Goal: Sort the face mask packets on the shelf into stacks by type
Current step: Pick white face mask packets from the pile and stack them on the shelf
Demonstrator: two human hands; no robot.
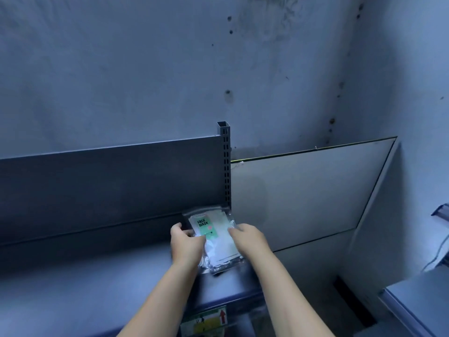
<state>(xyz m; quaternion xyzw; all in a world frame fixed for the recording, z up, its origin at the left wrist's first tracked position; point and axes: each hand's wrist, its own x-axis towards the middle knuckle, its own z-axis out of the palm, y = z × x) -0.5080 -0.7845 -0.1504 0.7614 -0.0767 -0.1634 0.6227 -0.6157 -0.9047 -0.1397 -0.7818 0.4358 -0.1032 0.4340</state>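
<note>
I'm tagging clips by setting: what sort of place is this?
Probably a shop or stockroom: a metal display shelf with a slotted upright, a label on its front edge, and sealed mask packets on it.

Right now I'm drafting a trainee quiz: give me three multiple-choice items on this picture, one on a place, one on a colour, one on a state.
1. The face mask packets lie: A) on the floor B) beside the slotted post C) in a box
2. The top label is: A) red B) green C) yellow
3. The hands: A) both grip the packets B) both idle C) one unseen
B: they lie by the post's foot. B: green, reading FACE MASK. A: left hand and right hand clasp their sides.
</note>
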